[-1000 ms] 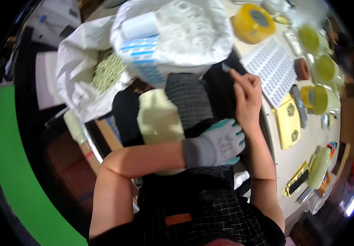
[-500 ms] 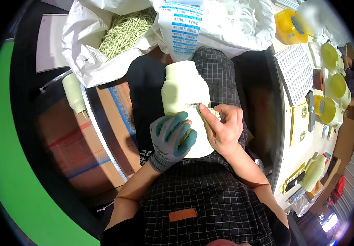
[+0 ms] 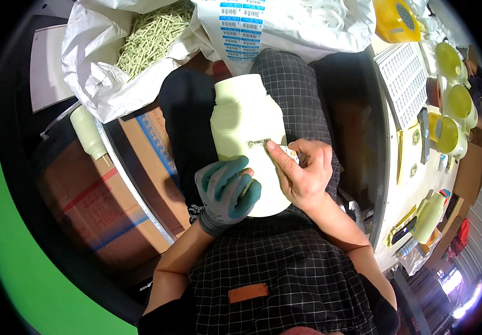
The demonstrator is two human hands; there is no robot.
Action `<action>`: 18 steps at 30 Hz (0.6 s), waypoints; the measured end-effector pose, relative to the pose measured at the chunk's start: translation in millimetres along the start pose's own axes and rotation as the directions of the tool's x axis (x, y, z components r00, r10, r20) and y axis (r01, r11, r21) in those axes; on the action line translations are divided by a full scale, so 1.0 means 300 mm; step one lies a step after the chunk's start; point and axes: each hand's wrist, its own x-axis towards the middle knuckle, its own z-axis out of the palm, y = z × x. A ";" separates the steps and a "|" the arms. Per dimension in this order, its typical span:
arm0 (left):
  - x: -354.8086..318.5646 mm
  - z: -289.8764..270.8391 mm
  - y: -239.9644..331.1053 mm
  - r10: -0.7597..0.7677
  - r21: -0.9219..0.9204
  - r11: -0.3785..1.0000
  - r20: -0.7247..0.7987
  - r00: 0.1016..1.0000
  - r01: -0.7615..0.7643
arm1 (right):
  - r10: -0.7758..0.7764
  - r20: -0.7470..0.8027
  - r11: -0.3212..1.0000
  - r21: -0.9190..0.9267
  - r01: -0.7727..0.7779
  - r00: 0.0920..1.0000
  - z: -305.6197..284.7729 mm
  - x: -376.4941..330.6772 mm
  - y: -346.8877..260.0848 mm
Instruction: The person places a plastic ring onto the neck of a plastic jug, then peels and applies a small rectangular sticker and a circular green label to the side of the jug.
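- My left hand (image 3: pixel 225 191): curled against bottle (image 3: pixel 246 120), can't tell if gripping
- My right hand (image 3: pixel 308 174): pinching scrap (image 3: pixel 290 151), mostly hidden
- Label sheets (image 3: pixel 403 84), left edge of bench (image 3: pixel 400 201): print illegible

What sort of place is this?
Probably an assembly or packing workshop, judging by the white sack of small pale green parts, the strip of barcode labels and the cardboard boxes.

White sack (image 3: pixel 87 75) of pale-green sticks (image 3: pixel 160 36); cardboard boxes (image 3: pixel 98 204); yellow tape roll (image 3: pixel 390 23) right.
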 end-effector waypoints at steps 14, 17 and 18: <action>0.047 0.017 -0.006 0.051 0.073 0.996 0.050 0.997 -0.055 | 0.033 0.028 0.999 0.027 -0.034 0.999 -0.010 0.013 0.013; 0.068 0.005 0.001 0.004 0.072 0.997 0.159 0.987 -0.016 | 0.011 0.032 1.000 -0.019 -0.010 0.999 -0.002 0.009 0.031; 0.063 0.017 0.009 -0.004 0.064 0.998 0.140 0.990 -0.005 | -0.005 0.037 0.999 -0.054 0.007 0.999 -0.001 0.009 0.056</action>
